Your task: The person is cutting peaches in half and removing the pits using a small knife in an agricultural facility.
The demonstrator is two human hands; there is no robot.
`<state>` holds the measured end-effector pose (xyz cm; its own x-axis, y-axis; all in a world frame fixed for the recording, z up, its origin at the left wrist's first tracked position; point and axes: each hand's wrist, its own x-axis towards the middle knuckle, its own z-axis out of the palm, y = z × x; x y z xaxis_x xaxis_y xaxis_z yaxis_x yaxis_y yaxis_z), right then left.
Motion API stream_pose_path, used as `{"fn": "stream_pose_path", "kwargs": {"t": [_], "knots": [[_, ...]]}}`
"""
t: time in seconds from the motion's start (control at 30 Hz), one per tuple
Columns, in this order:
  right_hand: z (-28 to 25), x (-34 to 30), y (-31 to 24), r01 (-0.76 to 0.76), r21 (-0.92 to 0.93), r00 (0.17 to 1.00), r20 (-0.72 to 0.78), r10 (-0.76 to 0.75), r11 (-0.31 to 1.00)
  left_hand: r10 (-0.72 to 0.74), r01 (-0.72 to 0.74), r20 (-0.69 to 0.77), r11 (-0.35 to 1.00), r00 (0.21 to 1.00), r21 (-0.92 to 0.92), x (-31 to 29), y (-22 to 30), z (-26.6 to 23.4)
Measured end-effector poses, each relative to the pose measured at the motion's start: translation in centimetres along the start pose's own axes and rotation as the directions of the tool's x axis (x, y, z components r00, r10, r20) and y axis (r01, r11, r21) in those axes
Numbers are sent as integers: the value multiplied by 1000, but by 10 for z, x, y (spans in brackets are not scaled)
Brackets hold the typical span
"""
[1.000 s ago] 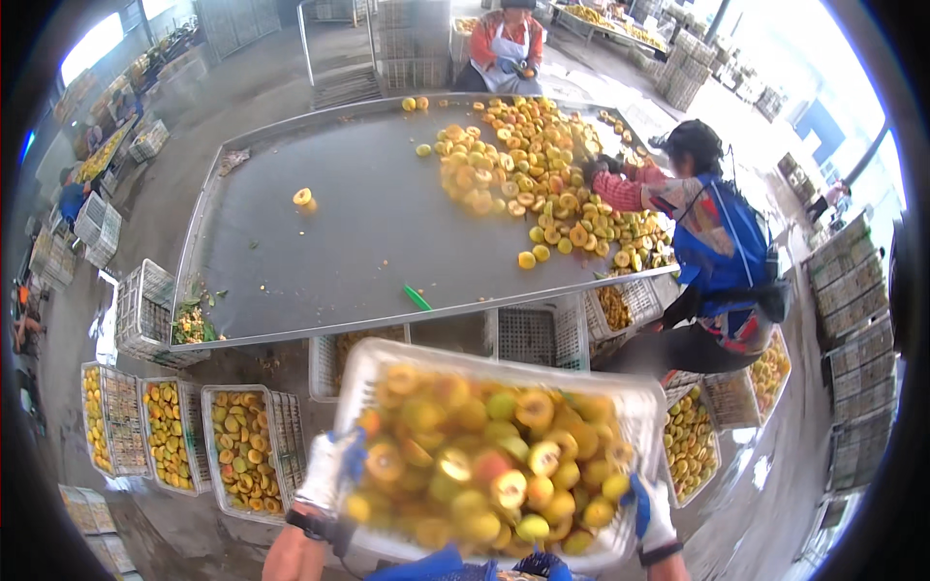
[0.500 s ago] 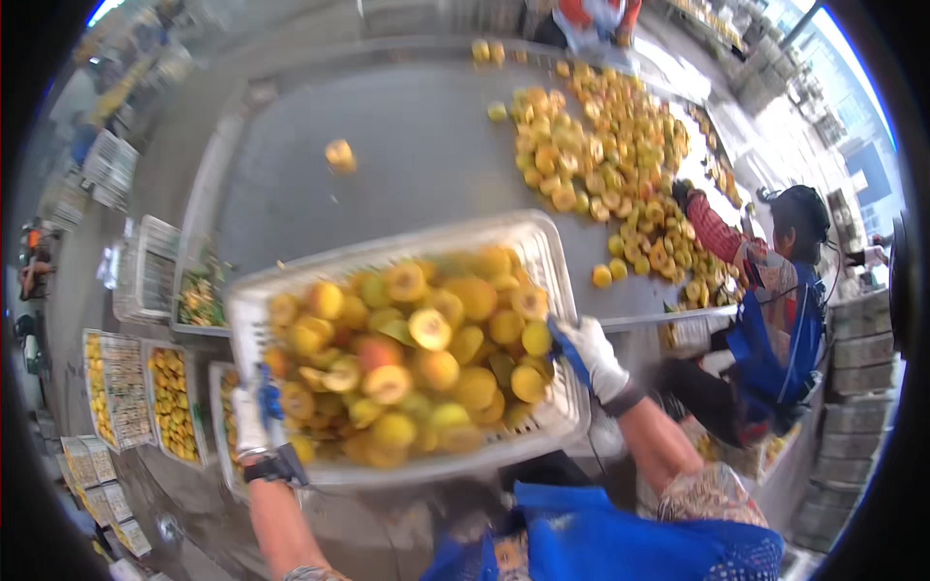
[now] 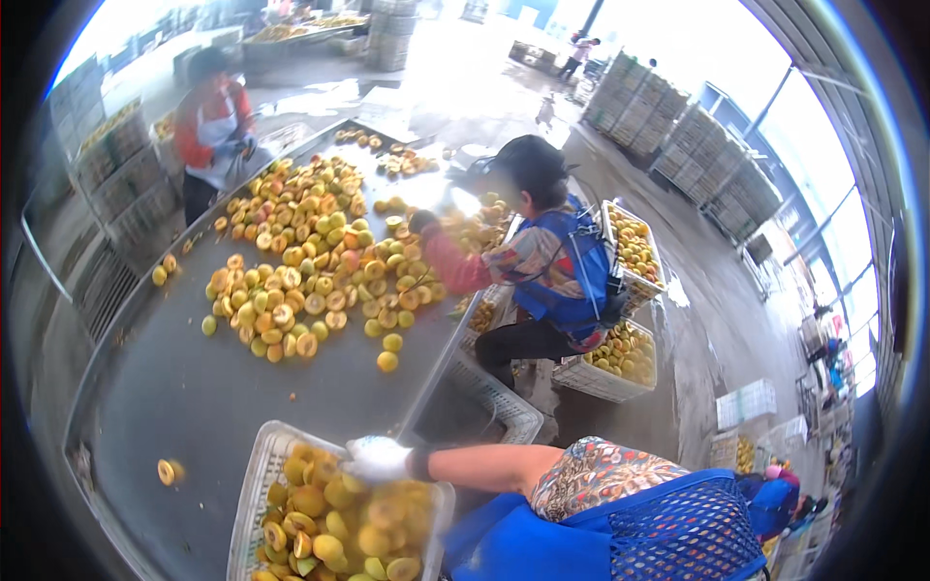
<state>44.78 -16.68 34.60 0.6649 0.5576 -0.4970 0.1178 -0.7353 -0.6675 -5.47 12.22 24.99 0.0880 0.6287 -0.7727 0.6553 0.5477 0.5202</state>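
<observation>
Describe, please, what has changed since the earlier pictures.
The view has turned right. Since the first picture, the filled crate has moved forward over the near edge of the table. The right hand stays on its rim; the left hand has left view. The fruit pile and a stray fruit remain on the table.

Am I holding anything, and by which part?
Your gloved right hand holds a white plastic crate of stone fruit by its rim; left hand out of view.
</observation>
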Motion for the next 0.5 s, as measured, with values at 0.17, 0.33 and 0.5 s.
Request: {"fn": "stream_pose_path", "kwargs": {"t": [0.17, 0.33, 0.5], "knots": [[-3, -55, -45, 465, -469, 767, -210, -607, 750, 64, -64, 36, 998, 997, -3, -13, 67, 34], [77, -129, -25, 780, -400, 619, 382, -686, 481, 92, -88, 55, 993, 994, -76, -15, 108, 56], [115, -116, -35, 477, 97, 816, 321, -481, 874, 108, -101, 14, 963, 994, -248, -7, 110, 35]]}}
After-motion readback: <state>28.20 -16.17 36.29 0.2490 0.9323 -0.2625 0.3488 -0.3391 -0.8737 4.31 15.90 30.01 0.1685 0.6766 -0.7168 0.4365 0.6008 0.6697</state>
